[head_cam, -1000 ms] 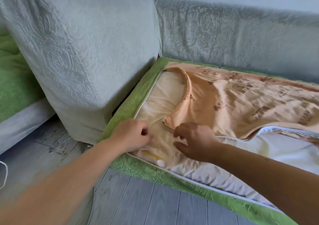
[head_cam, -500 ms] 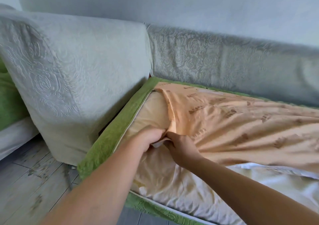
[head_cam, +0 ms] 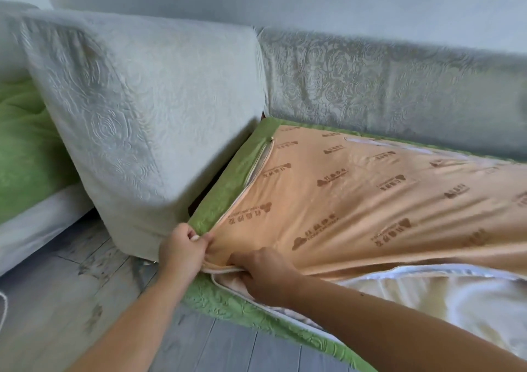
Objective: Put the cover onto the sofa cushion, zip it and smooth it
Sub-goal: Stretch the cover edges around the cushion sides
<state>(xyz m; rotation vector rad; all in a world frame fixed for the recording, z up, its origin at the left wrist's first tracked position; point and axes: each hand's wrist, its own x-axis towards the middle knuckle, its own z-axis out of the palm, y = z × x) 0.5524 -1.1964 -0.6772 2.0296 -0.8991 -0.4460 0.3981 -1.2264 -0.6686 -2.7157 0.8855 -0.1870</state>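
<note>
Peach cover fabric, folded back a moment earlier, now lay stretched over the near-left corner of the cream cushion. Left grip pinched its corner against the green border; right grip clutched the hem just beside. Bare cushion showed rightward, so zipping remained ahead.

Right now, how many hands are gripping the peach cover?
2. The left hand pinches the peach cover at the cushion's near-left corner. The right hand grips the cover's open edge right beside it, fingers curled under the hem. No other hands are in view.
</note>
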